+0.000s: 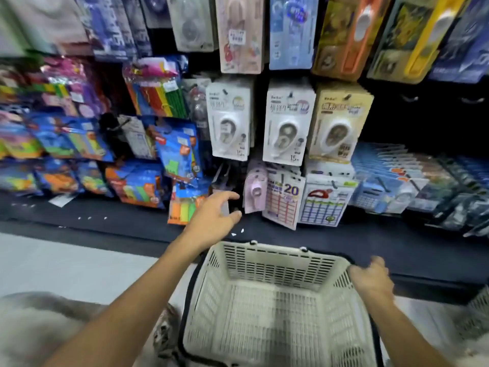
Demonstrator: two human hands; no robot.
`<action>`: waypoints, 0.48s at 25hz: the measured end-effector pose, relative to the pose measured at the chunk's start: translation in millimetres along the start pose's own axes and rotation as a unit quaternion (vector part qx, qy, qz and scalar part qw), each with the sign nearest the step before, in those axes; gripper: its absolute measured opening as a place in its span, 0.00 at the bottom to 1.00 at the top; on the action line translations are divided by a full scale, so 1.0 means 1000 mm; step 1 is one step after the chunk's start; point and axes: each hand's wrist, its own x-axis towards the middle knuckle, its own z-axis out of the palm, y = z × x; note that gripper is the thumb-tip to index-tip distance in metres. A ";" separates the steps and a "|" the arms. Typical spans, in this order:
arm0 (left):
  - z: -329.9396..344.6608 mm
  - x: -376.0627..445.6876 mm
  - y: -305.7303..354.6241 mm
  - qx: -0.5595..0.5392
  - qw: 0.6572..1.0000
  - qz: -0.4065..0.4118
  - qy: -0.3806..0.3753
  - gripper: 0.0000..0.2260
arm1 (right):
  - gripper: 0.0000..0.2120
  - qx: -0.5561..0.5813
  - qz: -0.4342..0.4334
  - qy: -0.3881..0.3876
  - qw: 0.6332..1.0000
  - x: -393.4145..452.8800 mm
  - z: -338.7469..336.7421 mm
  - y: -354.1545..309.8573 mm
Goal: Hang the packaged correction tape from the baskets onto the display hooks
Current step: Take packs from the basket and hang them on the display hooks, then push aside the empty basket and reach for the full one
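A cream plastic basket (277,263) with slotted walls stands on the floor below me, and I see nothing inside it. My right hand (371,280) grips its right rim. My left hand (215,215) reaches toward the lowest row of the display, fingers spread and holding nothing, just left of a lilac correction tape pack (255,188). Above hang white correction tape packs (230,123) (287,125) and a beige one (340,123) on hooks.
Colourful sticky-note packs (137,189) hang left of the tape. Gridded cards (283,200) and rows of blue packs (383,178) sit right. A dark shelf ledge (344,239) runs in front of the display. A second basket's corner (479,300) shows at far right.
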 end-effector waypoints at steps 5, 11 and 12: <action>0.028 -0.041 -0.058 -0.043 0.996 -0.072 -0.024 0.15 | 0.33 -0.061 0.143 -0.096 0.983 -0.024 0.044 0.088; 0.022 -0.056 -0.079 -0.059 0.997 -0.059 0.006 0.15 | 0.26 0.117 0.079 -0.474 0.869 -0.120 0.160 0.010; 0.018 -0.062 -0.084 -0.064 0.996 -0.064 0.012 0.15 | 0.29 0.128 0.070 -0.509 0.848 -0.142 0.186 -0.006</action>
